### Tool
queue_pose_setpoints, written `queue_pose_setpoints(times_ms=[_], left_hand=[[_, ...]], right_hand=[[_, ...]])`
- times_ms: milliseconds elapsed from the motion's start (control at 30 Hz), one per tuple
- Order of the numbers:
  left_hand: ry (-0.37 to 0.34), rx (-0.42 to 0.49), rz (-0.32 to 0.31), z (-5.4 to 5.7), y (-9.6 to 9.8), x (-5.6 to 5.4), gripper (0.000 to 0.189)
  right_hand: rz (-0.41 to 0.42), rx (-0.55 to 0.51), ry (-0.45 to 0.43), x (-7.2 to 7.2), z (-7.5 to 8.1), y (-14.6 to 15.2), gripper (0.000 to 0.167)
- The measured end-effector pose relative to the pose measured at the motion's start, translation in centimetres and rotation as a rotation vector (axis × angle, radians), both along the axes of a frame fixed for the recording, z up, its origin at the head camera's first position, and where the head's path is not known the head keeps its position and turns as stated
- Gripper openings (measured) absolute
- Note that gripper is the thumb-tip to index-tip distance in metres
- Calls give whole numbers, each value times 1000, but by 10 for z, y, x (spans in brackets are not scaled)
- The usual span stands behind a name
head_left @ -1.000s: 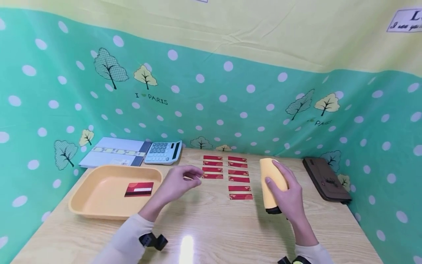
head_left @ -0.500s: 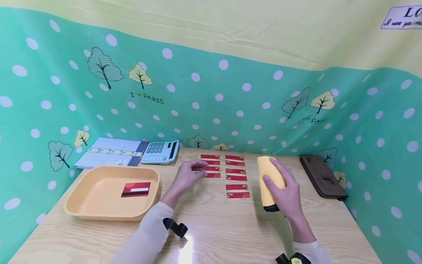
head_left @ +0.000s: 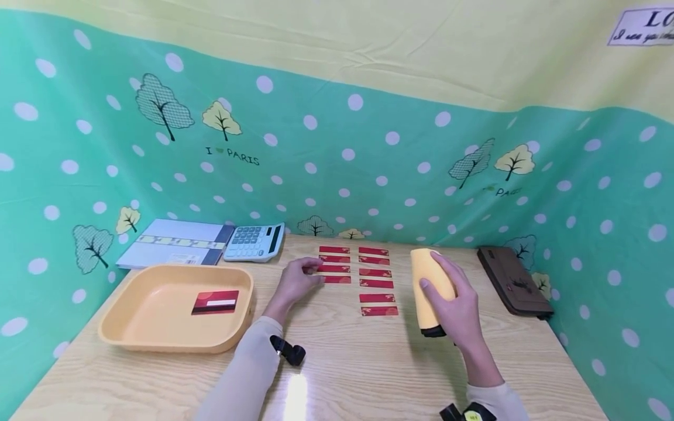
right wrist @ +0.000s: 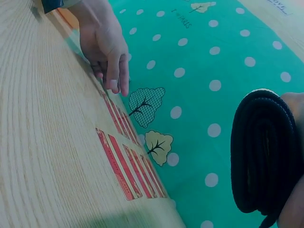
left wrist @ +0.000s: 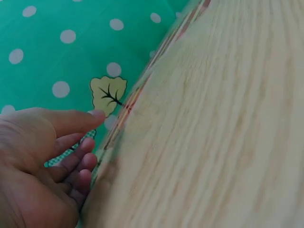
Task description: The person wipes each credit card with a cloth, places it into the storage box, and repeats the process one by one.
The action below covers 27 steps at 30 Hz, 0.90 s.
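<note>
Several narrow red cards lie flat in two columns, a left column (head_left: 334, 269) and a right column (head_left: 376, 283). At the near left end of the left column is my left hand (head_left: 296, 282), its fingertips right beside the lower cards. In the left wrist view the thumb and loosely bent fingers of this left hand (left wrist: 42, 161) have nothing between them. My right hand (head_left: 461, 301) grips a yellow roll (head_left: 427, 286) with a black end, tilted over the table right of the cards. Seen end-on in the right wrist view, the roll (right wrist: 263, 152) shows dark wound layers.
A peach plastic bin (head_left: 126, 333) stands at the left, with a red card (head_left: 215, 302) inside. Behind it are a light blue calculator (head_left: 254, 242) and a pale notebook (head_left: 176, 242). A brown zip case (head_left: 515, 282) lies at the far right, near the dotted curtain (head_left: 337, 169).
My left hand has moved right and slightly away from me, from beside the bin to the left column of cards. The right hand keeps its grip on the yellow roll, almost still.
</note>
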<state>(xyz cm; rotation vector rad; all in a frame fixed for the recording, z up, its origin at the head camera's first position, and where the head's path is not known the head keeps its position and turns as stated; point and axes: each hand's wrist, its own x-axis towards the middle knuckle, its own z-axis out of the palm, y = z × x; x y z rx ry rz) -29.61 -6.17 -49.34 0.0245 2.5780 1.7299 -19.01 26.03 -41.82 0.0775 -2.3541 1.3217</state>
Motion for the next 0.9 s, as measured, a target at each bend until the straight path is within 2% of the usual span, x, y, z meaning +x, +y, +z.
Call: queue_pose_setpoints(times_ms=[100,300,567,900], left_hand=[[4,-65,-13,-3,-1,-5,49],[0,-183,-54,-1,-2,-11,52],[-39,-232,-74,1,-2,-14,45],[-80,-320,-105,3,-1,-13,48]], right_hand=[[-1,2,-1,0,0,-1,57],[0,-2,7,0,1,-2,57],[10,4,-10,-1,-1,-2,56],[8,18,4,-1,-4,-2,57]])
